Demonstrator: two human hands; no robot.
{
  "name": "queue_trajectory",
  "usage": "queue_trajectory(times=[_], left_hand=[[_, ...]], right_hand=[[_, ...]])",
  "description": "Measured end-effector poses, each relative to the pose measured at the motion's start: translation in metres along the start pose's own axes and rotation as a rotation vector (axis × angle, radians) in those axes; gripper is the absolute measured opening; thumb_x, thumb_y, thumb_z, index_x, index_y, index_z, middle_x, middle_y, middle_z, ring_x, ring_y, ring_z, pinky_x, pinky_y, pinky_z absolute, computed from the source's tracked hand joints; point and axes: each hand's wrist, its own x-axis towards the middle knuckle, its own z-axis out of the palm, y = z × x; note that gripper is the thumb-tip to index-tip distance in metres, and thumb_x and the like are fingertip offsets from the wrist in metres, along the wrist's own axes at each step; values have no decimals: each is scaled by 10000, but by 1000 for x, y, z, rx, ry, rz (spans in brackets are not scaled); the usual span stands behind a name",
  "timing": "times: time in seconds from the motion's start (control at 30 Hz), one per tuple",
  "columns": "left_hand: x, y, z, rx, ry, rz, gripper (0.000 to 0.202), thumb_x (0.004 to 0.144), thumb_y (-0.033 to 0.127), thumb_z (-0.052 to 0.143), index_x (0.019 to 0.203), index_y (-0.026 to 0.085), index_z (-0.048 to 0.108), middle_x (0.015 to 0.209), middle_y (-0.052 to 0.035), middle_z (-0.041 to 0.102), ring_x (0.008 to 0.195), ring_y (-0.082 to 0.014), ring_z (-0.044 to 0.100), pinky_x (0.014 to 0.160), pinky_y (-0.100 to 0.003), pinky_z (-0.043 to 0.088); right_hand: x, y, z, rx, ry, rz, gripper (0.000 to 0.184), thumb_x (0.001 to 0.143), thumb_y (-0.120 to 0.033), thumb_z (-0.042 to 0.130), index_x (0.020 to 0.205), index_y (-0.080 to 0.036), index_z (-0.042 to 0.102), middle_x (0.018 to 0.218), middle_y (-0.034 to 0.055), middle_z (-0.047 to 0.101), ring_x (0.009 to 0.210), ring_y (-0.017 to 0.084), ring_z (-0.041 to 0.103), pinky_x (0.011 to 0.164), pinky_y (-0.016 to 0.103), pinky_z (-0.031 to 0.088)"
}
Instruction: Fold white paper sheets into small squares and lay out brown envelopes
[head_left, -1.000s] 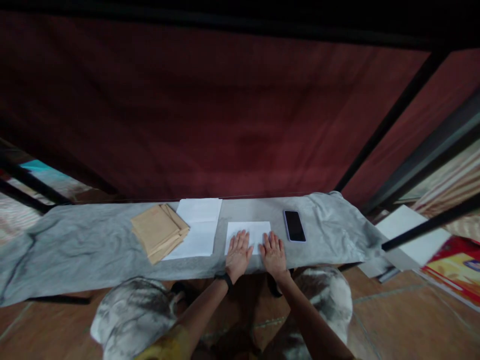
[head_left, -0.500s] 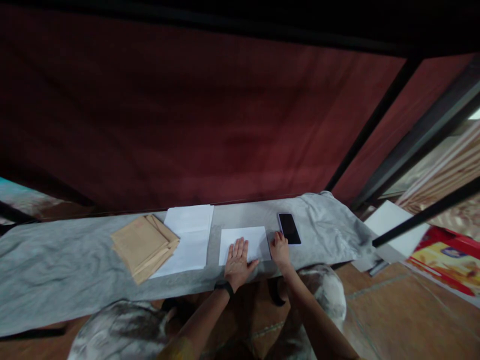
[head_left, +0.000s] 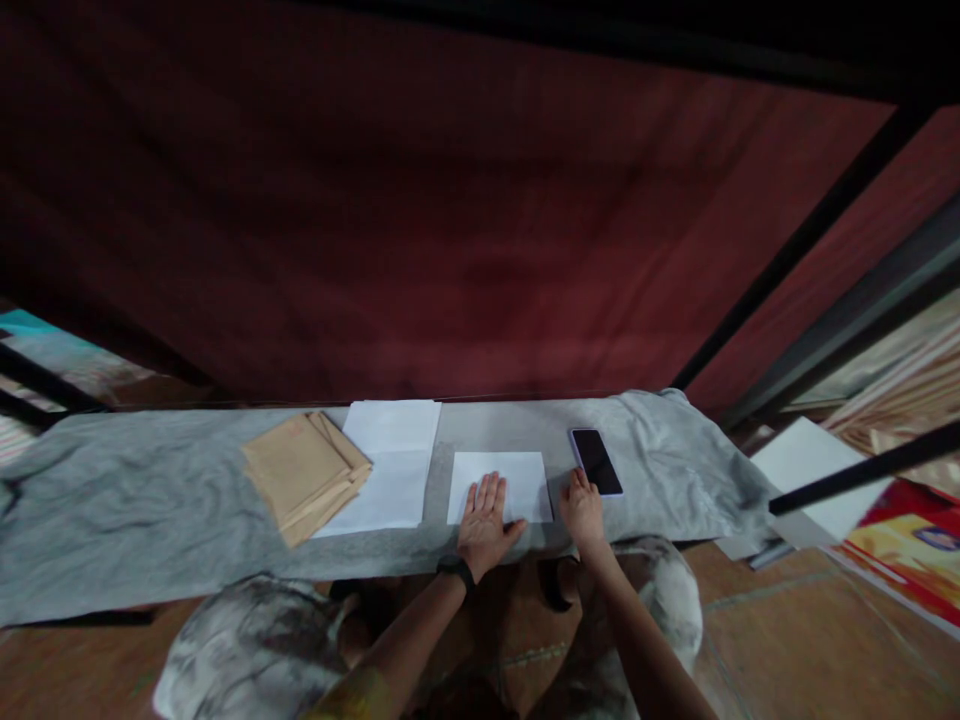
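Note:
A sheet of white paper, about half the size of those to its left, lies flat on the grey cloth. My left hand presses on it palm down, fingers stretched out and thumb to the side. Right of the paper, my right hand rests with its fingers curled together. Its fingertips are beside the lower left edge of a dark-screened phone; whether they touch it, or pinch anything small, I cannot tell.
Larger white sheets lie to the left, partly under a stack of brown envelopes. The grey cloth covers a narrow bench before a dark red panel. A red and yellow box lies at the right, beside a black bar.
The whole view has shifted slightly. My right hand has drifted a little to the right, away from the paper's edge. My left hand stays flat on the paper.

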Motion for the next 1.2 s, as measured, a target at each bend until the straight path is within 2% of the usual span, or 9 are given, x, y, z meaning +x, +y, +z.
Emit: queue_trajectory(times=[0.13, 0.2, 0.3, 0.37, 0.47, 0.6, 0.77, 0.97, 1.2], left_hand=[[2, 6, 4, 7, 1, -36, 839, 918, 637, 426, 1538, 88, 294, 1616, -177, 296, 1514, -309, 224, 1219, -522, 218], [3, 8, 6, 10, -3, -54, 830, 919, 613, 431, 1541, 82, 286, 1616, -190, 287, 1516, -326, 211, 1214, -544, 214], [3, 8, 9, 10, -27, -46, 787, 925, 549, 430, 1551, 97, 276, 1618, -191, 277, 1518, -340, 196, 1210, -570, 195], [3, 5, 9, 1, -48, -38, 725, 942, 474, 404, 1554, 107, 276, 1611, -173, 306, 1516, -315, 213, 1217, -548, 201], [5, -1, 7, -13, -47, -43, 631, 958, 332, 352, 1549, 117, 296, 1588, -135, 372, 1505, -255, 262, 1228, -488, 227], [20, -7, 3, 0, -2, -63, 597, 939, 216, 342, 1525, 104, 345, 1579, -130, 390, 1495, -241, 290, 1229, -466, 246], [37, -22, 0, 17, 25, -29, 574, 960, 230, 335, 1527, 137, 347, 1574, -109, 403, 1497, -238, 284, 1235, -496, 231], [28, -47, -2, 69, 54, -118, 613, 1001, 402, 342, 1538, 107, 317, 1597, -131, 348, 1510, -246, 246, 1237, -470, 227], [17, -64, -9, 84, 101, -155, 615, 1006, 405, 352, 1523, 74, 336, 1578, -158, 375, 1499, -259, 277, 1222, -468, 255]], right_hand=[[3, -18, 2, 59, -15, -23, 473, 940, -169, 369, 1356, -43, 557, 1393, 236, 576, 1313, 307, 529, 1034, 458, 418], [4, -39, 4, 180, -33, -110, 484, 972, -211, 358, 1410, -82, 518, 1460, 195, 527, 1375, 290, 463, 1090, 484, 393], [5, -72, 10, 337, -74, -247, 464, 1006, -265, 351, 1410, -129, 533, 1475, 146, 524, 1406, 254, 427, 1130, 486, 388], [6, -88, 15, 356, -95, -301, 454, 1019, -270, 335, 1389, -133, 561, 1461, 132, 543, 1402, 236, 437, 1144, 463, 389], [11, -99, 20, 351, -113, -346, 453, 1028, -248, 309, 1365, -122, 585, 1427, 133, 577, 1392, 227, 453, 1161, 459, 375], [20, -99, 24, 335, -131, -366, 464, 1039, -239, 280, 1350, -106, 597, 1402, 139, 599, 1386, 220, 458, 1165, 450, 364], [23, -94, 26, 209, -140, -341, 475, 1052, -283, 276, 1425, -135, 530, 1484, 124, 521, 1423, 245, 406, 1177, 466, 307], [15, -82, 28, 97, -108, -260, 511, 1048, -337, 332, 1518, -150, 404, 1573, 153, 381, 1458, 282, 348, 1177, 485, 268], [2, -65, 24, 18, -80, -153, 573, 1056, -397, 280, 1546, -105, 333, 1573, 195, 360, 1433, 318, 381, 1165, 512, 276]])
